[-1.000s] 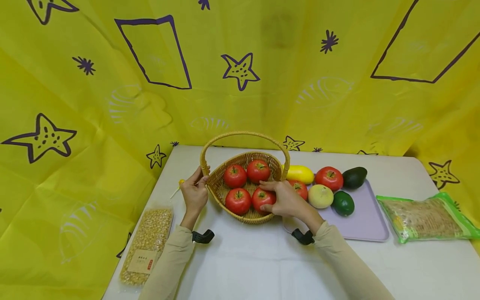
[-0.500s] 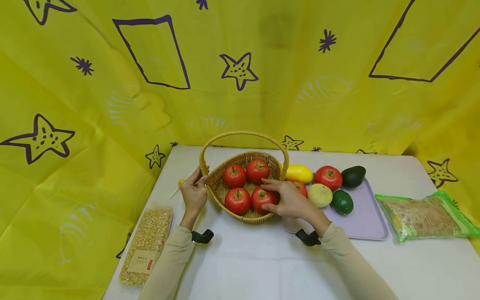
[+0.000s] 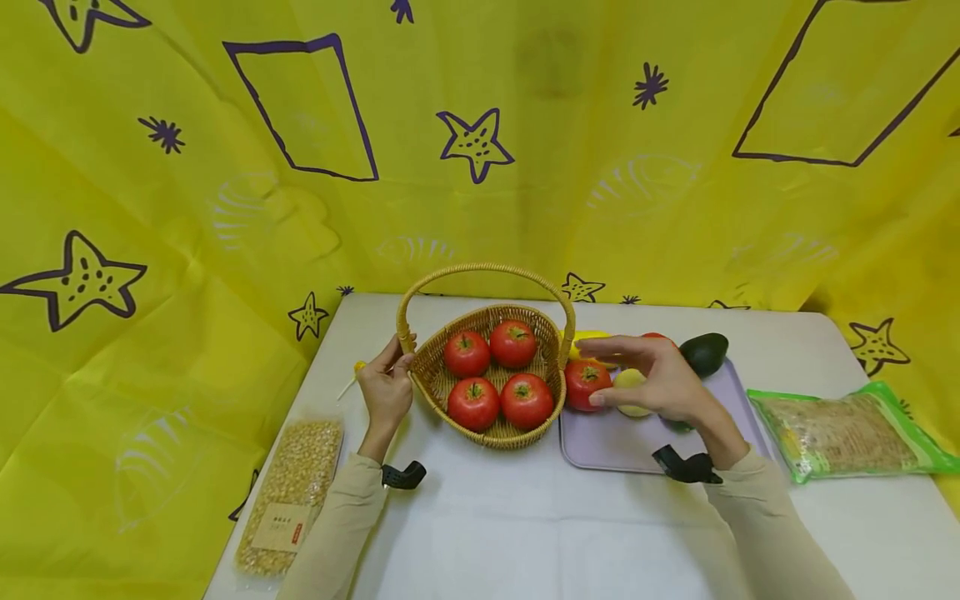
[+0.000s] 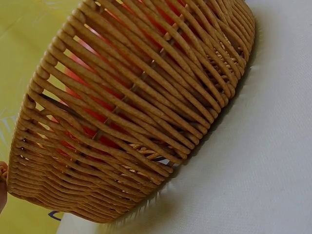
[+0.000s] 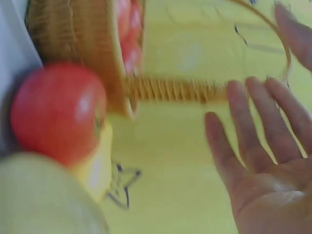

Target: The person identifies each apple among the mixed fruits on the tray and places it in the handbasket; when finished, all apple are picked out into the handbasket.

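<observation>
My left hand [image 3: 386, 387] grips the left end of a wicker basket [image 3: 510, 442] where its arched handle meets the rim. Several red tomatoes [image 3: 473, 404] lie inside; red shows through the weave in the left wrist view. My right hand [image 3: 652, 379] is over the lilac tray [image 3: 607, 446], thumb and fingers spread apart with nothing held. Just left of its fingertips, a tomato [image 3: 587, 383] sits beside the basket. A pale yellow round fruit [image 3: 632, 398] lies partly hidden behind the thumb. The right wrist view is blurred but shows the palm [image 5: 273, 190] and extended fingers.
Around the right hand are a long yellow vegetable [image 3: 592, 337], a dark green avocado [image 3: 705, 354] and a mostly covered red tomato [image 3: 658, 336]. A green-edged packet [image 3: 847, 433] lies right of the tray. At the left are a bag of corn kernels [image 3: 296, 467] and a yellow-headed stick [image 3: 358, 367].
My right hand has let go of the front right tomato in the basket and moved right over the tray. The left hand keeps its grip on the basket.
</observation>
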A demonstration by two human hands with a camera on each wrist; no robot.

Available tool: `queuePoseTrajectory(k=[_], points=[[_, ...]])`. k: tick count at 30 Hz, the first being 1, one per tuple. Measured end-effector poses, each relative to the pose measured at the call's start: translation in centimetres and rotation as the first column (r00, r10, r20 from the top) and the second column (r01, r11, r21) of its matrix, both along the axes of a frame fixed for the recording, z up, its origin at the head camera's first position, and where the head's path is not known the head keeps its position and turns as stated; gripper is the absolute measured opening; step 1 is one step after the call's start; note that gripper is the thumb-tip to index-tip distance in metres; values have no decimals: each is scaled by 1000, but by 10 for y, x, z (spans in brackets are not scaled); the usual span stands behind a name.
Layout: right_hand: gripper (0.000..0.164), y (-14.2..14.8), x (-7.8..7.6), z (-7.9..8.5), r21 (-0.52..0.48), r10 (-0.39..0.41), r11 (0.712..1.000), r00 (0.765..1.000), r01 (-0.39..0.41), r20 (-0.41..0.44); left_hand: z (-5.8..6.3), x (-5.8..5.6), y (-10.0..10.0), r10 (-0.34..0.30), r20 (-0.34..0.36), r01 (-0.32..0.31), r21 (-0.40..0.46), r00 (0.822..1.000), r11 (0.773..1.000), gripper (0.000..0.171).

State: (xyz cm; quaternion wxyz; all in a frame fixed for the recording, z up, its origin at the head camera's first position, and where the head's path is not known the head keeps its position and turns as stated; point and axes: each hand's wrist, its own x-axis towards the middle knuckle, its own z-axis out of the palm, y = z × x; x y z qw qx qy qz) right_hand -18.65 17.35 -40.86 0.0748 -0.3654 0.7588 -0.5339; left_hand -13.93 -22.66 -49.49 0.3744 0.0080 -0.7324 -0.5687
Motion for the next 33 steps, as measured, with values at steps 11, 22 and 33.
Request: queuePoseTrajectory(k=[11,22,33], points=[[93,63,-40,4,5,-33,999,998,33,-45,-1,1,-1,1,0,-1,0,1000,1000,39],[98,90,-65,-13,231,-40,972,999,38,4,-1,0,0,-10,-15,10,8,1000,1000,38],[91,94,-81,-23,444,-45,896,998,21,44,-2,-1,-2,-29,-32,29,1,999,1000,39]])
